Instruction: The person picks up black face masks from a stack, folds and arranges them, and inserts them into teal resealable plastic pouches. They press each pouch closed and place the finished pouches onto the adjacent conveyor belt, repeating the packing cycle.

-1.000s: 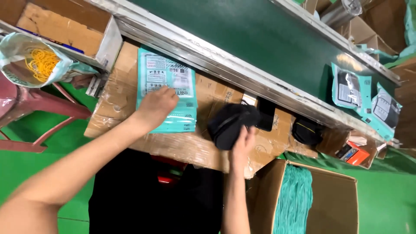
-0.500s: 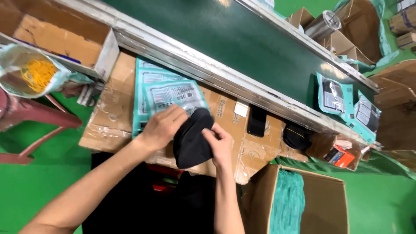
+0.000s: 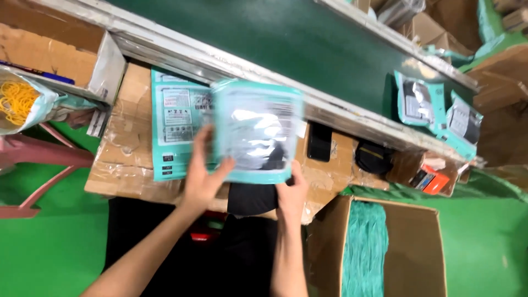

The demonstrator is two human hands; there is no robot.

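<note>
- Left hand (image 3: 202, 175): grasps the lower left edge of a teal pouch (image 3: 257, 131) with a clear window, thumb across the front.
- Right hand (image 3: 291, 192): grips the pouch's lower right corner from below.
- Teal pouch: held upright above the cardboard worktop (image 3: 124, 157), centre of view, blurred.
- Black item (image 3: 252, 197): directly under the pouch at 6 o'clock; whether it enters the pouch cannot be told.
- Stack of flat teal pouches (image 3: 176, 124): on the worktop at 9 o'clock of the held pouch.
- Green conveyor belt (image 3: 286, 44): at 12 o'clock; two filled pouches (image 3: 437, 110) on it at 3 o'clock.
- Open carton (image 3: 379, 253) of teal material: at 5 o'clock.
- Bag of yellow rubber bands (image 3: 19, 102): far 9 o'clock.
</note>
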